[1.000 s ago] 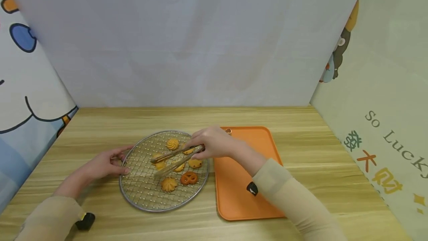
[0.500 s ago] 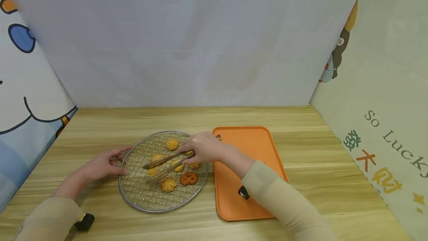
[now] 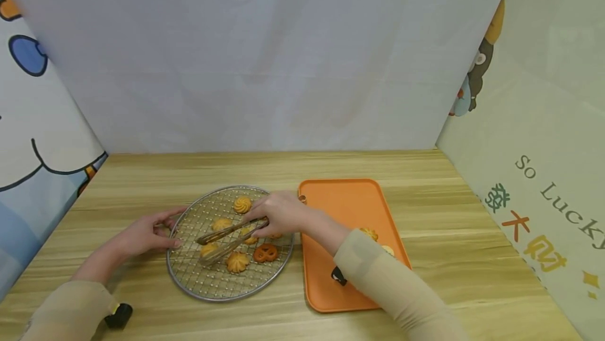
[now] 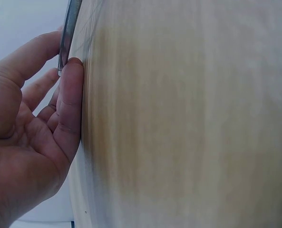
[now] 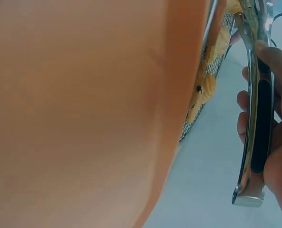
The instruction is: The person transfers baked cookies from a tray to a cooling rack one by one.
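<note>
Hanging behind: pale cloth [image 3: 293,57], faint creases, fills most of upper head view.
L panel [image 3: 28,120]: white/blue print, bold cartoon outlines, bits of orange.
R panel [image 3: 543,120]: pale green, "So Lucky" + Chinese characters, cartoon figure nr far edge.
Table [image 3: 449,288]: wood-grain top, runs back to cloth.
Tray [image 3: 342,194]: orange, rectangular w/ rounded corners, flat on table, R of rack; R forearm crosses above it.
Rack [image 3: 212,286]: round wire mesh, metal rim, on table btw L hand & tray; narrow gap to tray.
Sleeves [image 3: 392,278]: beige, both arms.
L hand [image 3: 146,233]: pinching rack's L rim btw thumb & fingers; some fingertips hidden. L wrist cam: one finger close to table, can't tell if touching.
R hand [image 3: 281,214]: thumb & fingers wrapped on tongs, over rack's R part.
Tongs [image 3: 231,229]: metal, black grip [image 5: 262,128] along handle; slant down to L, arms apart, tips low over rack; butt end shows past R hand.
Black device [image 3: 118,316]: at L wrist; similar at R.
Rack cookies: swirl [image 3: 242,205] at back; fluted one [image 3: 238,262] nr front, pretzel [image 3: 266,252] beside it; round one [image 3: 208,249] btw tong tips, can't tell if pinched; others part-hidden by R hand & tongs.
Tray cookies [image 3: 369,234]: two visible, by R sleeve.
</note>
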The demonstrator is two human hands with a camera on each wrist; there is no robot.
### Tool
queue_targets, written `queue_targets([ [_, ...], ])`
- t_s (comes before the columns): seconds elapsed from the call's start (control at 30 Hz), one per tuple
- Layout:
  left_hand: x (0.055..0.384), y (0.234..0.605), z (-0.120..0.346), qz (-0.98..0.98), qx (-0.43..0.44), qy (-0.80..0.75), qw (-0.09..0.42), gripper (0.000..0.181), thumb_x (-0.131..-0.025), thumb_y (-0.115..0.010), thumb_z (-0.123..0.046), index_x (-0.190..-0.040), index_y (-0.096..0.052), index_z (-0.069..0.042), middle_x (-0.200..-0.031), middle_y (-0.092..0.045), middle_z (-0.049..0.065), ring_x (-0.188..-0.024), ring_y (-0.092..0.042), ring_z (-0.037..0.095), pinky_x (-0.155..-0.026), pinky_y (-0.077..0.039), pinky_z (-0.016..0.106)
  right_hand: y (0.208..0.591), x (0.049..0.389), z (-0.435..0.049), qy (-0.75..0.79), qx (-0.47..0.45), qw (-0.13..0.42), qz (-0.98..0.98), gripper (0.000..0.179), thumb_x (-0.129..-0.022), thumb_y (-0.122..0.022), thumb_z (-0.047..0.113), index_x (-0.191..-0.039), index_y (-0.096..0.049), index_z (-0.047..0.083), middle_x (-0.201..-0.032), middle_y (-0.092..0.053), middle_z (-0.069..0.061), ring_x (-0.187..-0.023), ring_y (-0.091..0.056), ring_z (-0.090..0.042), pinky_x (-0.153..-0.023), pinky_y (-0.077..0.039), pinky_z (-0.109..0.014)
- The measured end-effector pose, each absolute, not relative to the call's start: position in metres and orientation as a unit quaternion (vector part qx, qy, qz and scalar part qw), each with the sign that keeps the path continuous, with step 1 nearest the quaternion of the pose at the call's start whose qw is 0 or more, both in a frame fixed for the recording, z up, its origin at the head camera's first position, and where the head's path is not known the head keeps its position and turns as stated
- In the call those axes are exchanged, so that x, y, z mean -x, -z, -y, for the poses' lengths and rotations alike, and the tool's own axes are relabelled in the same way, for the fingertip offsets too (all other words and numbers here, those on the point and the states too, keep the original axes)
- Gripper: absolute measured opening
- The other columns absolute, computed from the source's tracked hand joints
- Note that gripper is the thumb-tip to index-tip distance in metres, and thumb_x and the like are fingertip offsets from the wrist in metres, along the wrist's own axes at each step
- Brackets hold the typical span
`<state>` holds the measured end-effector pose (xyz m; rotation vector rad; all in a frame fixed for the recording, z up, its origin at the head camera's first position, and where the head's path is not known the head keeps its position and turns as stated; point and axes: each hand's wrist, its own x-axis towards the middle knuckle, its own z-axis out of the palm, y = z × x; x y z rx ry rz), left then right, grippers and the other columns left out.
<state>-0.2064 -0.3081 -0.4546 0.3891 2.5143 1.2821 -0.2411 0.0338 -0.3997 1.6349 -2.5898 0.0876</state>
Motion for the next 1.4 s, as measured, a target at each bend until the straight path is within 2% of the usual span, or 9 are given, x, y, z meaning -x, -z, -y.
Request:
queue_targets([
  [0.3,0.207,0.457,0.309,-0.872,-0.139,-0.448,0.143,0.089,-0.076,-0.078,-0.019,-0.147,-0.028,-0.003,-0.111,-0.046,0.023,-0.066,-0.056,0.011,-0.06,-0.051,0.027,0.405,0.243,-0.032,-0.032,-0.537,0.027,0.842,0.037,-0.086,-0.066,0.043,-0.12,-0.065,0.028,-0.114,-0.066,0.01,-0.069,-0.057,0.0,-0.051,-0.03,-0.014],
  [0.43,0.207,0.457,0.309,-0.87,-0.139,-0.451,0.143,0.089,-0.076,-0.078,-0.02,-0.147,-0.028,-0.003,-0.111,-0.047,0.023,-0.065,-0.056,0.011,-0.059,-0.051,0.027,0.406,0.242,-0.032,-0.034,-0.536,0.02,0.843,0.038,-0.086,-0.066,0.043,-0.121,-0.065,0.027,-0.117,-0.065,0.009,-0.08,-0.062,-0.002,-0.056,-0.037,-0.015],
  [0.53,0.207,0.457,0.309,-0.87,-0.138,-0.451,0.143,0.09,-0.075,-0.078,-0.02,-0.147,-0.028,-0.004,-0.111,-0.046,0.023,-0.065,-0.055,0.011,-0.059,-0.051,0.026,0.406,0.242,-0.032,-0.036,-0.535,0.017,0.844,0.038,-0.086,-0.066,0.043,-0.121,-0.065,0.027,-0.117,-0.066,0.009,-0.083,-0.062,-0.003,-0.061,-0.041,-0.016],
  [0.8,0.205,0.455,0.306,-0.865,-0.138,-0.459,0.15,0.089,-0.076,-0.078,-0.017,-0.147,-0.026,-0.002,-0.111,-0.045,0.023,-0.068,-0.058,0.013,-0.061,-0.052,0.027,0.408,0.243,-0.034,-0.039,-0.526,0.016,0.849,0.043,-0.085,-0.067,0.045,-0.123,-0.064,0.025,-0.119,-0.065,0.007,-0.069,-0.055,-0.001,-0.06,-0.037,-0.017],
  [0.93,0.204,0.453,0.306,-0.867,-0.135,-0.455,0.15,0.089,-0.076,-0.078,-0.017,-0.147,-0.027,-0.002,-0.111,-0.045,0.024,-0.069,-0.058,0.013,-0.061,-0.052,0.027,0.404,0.242,-0.036,-0.046,-0.527,0.013,0.849,0.043,-0.085,-0.067,0.043,-0.124,-0.063,0.024,-0.123,-0.063,0.006,-0.094,-0.063,-0.006,-0.077,-0.048,-0.019],
  [1.03,0.204,0.453,0.306,-0.868,-0.135,-0.455,0.15,0.089,-0.076,-0.078,-0.018,-0.147,-0.026,-0.002,-0.111,-0.045,0.024,-0.069,-0.059,0.013,-0.062,-0.052,0.027,0.4,0.24,-0.039,-0.055,-0.519,0.007,0.853,0.043,-0.085,-0.067,0.042,-0.124,-0.063,0.025,-0.126,-0.061,0.006,-0.115,-0.057,-0.01,-0.089,-0.049,-0.025],
  [1.27,0.204,0.453,0.306,-0.868,-0.131,-0.454,0.151,0.09,-0.075,-0.078,-0.019,-0.148,-0.027,-0.003,-0.113,-0.045,0.023,-0.071,-0.059,0.015,-0.063,-0.053,0.028,0.386,0.237,-0.049,-0.074,-0.508,0.002,0.858,0.042,-0.085,-0.067,0.041,-0.124,-0.063,0.026,-0.126,-0.061,0.009,-0.118,-0.055,-0.01,-0.09,-0.049,-0.028],
  [1.33,0.204,0.453,0.305,-0.869,-0.133,-0.454,0.15,0.091,-0.075,-0.078,-0.019,-0.147,-0.026,-0.003,-0.113,-0.046,0.024,-0.071,-0.059,0.014,-0.062,-0.053,0.028,0.382,0.238,-0.052,-0.076,-0.509,0.008,0.857,0.042,-0.085,-0.067,0.042,-0.124,-0.063,0.026,-0.126,-0.061,0.01,-0.115,-0.057,-0.009,-0.089,-0.05,-0.027],
  [1.4,0.204,0.453,0.305,-0.869,-0.131,-0.454,0.149,0.091,-0.075,-0.079,-0.02,-0.147,-0.027,-0.003,-0.113,-0.046,0.024,-0.07,-0.059,0.014,-0.062,-0.053,0.028,0.379,0.238,-0.055,-0.08,-0.513,0.016,0.854,0.042,-0.085,-0.068,0.042,-0.123,-0.064,0.026,-0.125,-0.062,0.009,-0.105,-0.061,-0.008,-0.082,-0.05,-0.025],
])
